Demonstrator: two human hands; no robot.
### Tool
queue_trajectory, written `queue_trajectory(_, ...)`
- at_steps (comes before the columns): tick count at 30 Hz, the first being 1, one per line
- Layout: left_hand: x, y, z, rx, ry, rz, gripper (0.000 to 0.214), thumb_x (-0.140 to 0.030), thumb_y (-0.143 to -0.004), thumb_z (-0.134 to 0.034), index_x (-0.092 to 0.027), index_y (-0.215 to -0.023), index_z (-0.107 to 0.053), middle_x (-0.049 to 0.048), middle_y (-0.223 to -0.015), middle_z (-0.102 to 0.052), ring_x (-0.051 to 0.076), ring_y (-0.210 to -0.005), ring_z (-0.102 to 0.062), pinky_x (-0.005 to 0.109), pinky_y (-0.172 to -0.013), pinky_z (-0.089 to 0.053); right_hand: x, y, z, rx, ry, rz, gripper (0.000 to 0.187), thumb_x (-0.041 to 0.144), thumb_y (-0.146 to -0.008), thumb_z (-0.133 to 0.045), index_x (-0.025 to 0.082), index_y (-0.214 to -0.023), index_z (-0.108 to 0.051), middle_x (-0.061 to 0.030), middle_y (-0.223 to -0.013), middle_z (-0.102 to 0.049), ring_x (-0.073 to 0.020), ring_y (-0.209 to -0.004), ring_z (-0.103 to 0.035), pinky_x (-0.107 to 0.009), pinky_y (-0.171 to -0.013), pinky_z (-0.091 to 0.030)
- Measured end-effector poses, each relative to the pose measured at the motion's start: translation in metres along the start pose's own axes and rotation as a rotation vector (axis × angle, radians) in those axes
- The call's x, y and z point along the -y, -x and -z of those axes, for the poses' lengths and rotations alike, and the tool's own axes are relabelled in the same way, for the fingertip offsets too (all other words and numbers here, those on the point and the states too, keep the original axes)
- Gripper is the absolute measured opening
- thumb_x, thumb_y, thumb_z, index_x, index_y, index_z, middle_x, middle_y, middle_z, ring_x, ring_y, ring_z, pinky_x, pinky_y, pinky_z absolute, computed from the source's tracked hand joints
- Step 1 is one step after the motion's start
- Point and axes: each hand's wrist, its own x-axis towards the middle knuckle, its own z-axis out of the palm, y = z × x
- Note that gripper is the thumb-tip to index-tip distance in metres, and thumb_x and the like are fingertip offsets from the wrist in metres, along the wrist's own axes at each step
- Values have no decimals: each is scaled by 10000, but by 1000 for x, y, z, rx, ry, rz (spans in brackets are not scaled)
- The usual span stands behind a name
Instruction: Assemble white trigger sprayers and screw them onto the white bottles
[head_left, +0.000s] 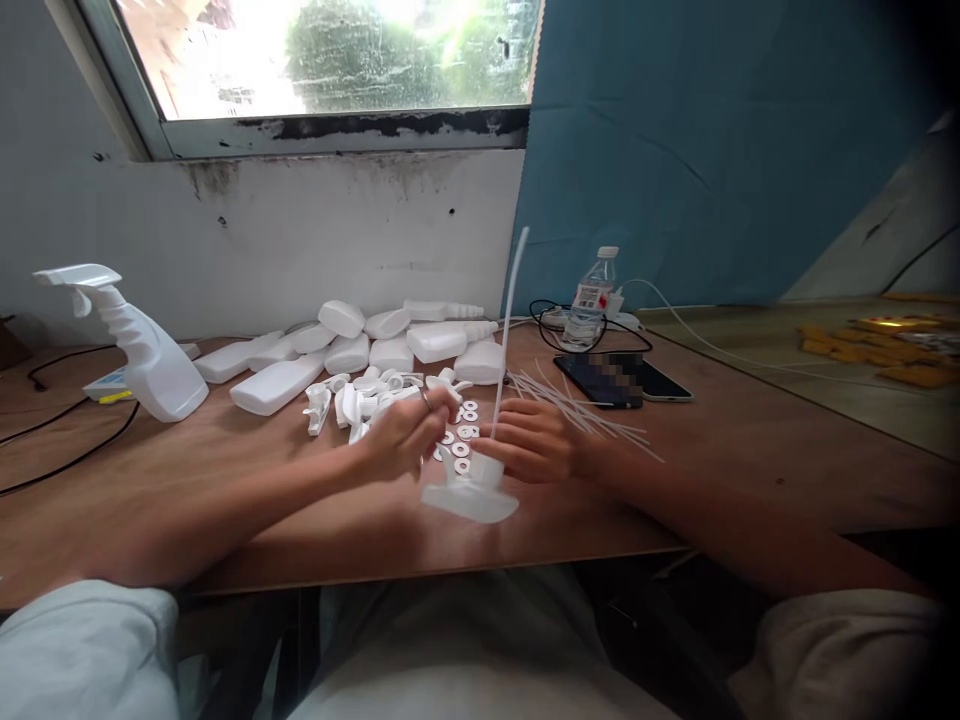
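While the right hand (pixel 536 440) closes around the collar of an inverted trigger spray head (pixel 471 501) in the head view, the dip tube (pixel 506 330) rises from that collar, its long axis nearly upright, the top leaning slightly right. The left hand (pixel 405 435) is curled just left of the tube and apart from it; whether its fingertips pinch anything cannot be told. Between the hands, flat washers (pixel 460 443) lie on the tabletop (pixel 337 530).
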Motion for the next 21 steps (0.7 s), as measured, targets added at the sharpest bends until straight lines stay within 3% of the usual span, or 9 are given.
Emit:
queue_trajectory(2,11,-33,14,-128,-93,-17,282,-329,-1002,-271,-172,-884,-474,-28,-589,-488,107,-519,-481,240,-565,-409,-4,3,2,-35,4,-77,164,211,-935,-570,191,-1084,-633,-46,-800,-699,-152,-694,-645,-318,-672,-529)
queue_trajectory(5,38,-91,32,-194,-537,50,244,-347,-954,-397,-159,-981,-549,27,-724,-622,153,-634,-573,288,-682,-457,-9,7,3,-53,-9,-175,142,250,-926,-580,206,-1059,-604,-48,-789,-696,-163,-676,-642,-322,-657,-509)
queue_trajectory(7,58,-126,38,-68,-751,75,344,-412,-915,-479,-143,-1110,-571,115,-1069,-671,245,-1001,-619,340,-877,-473,-12,9,3,-54,-32,-205,118,263,-913,-602,200,-1011,-586,-59,-782,-687,-172,-672,-638,-331,-675,-504)
queue_trajectory(10,84,-160,42,206,-875,253,783,-569,-769,-640,-105,-1370,-445,199,-1454,-460,359,-1364,-380,444,-1131,-317,-15,12,4,-29,-54,-235,144,334,-947,-553,193,-966,-577,-69,-764,-673,-180,-654,-622,-341,-686,-501)
queue_trajectory(12,96,-172,42,309,-858,382,1018,-616,-671,-706,-97,-1465,-337,220,-1503,-407,393,-1397,-332,483,-1154,-282,-17,14,5,-14,-81,-267,223,382,-974,-494,182,-1011,-587,-81,-786,-678,-189,-682,-631,-346,-697,-504)
queue_trajectory(15,106,-179,43,356,-798,475,1153,-635,-616,-730,-118,-1522,-239,211,-1476,-459,370,-1335,-438,436,-1089,-380,-19,19,7,-14,-104,-351,296,403,-950,-546,174,-1128,-604,-82,-827,-682,-190,-703,-634,-329,-665,-492)
queue_trajectory(21,102,-175,51,278,-748,442,1080,-545,-622,-742,-124,-1500,-274,212,-1447,-454,354,-1286,-469,391,-1019,-441,-27,20,16,-160,-19,-578,372,293,-856,-711,199,-1208,-635,-109,-1012,-673,-196,-835,-649,-312,-706,-516)
